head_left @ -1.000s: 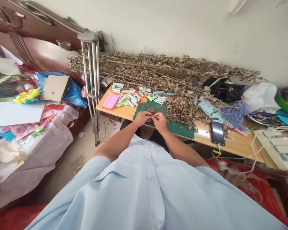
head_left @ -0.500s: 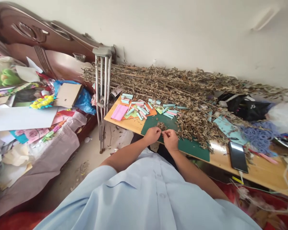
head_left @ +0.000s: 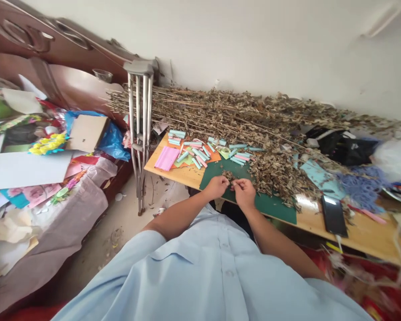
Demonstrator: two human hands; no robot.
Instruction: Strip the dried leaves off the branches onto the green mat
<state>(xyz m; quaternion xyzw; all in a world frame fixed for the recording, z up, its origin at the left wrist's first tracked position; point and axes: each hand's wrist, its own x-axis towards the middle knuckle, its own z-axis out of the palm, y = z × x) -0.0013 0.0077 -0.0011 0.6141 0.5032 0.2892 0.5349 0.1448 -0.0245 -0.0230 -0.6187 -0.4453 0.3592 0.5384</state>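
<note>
My left hand (head_left: 217, 187) is closed in a pinch over the near edge of the green mat (head_left: 277, 208). Close beside it, my right hand (head_left: 245, 192) pinches too, its fingertips turned toward the left ones. Brown bits of dried leaf show at the fingertips of both hands, partly hidden by the fingers. Just beyond them lies a small heap of crumbled dried leaves (head_left: 227, 174). A larger pile of dried leaves (head_left: 274, 176) covers the mat's right part.
Long dried plant stalks (head_left: 200, 104) lie along the wall. Rolled paper tubes (head_left: 200, 154) and a pink paper stack (head_left: 167, 158) are on the table's left. A phone (head_left: 334, 216) and blue yarn (head_left: 362, 187) lie right. Metal crutches (head_left: 140, 133) stand at the left end.
My hands have drawn slightly apart, with the right one shifting a little to the right. Brown leaf bits show more between the fingertips. The view has turned slightly.
</note>
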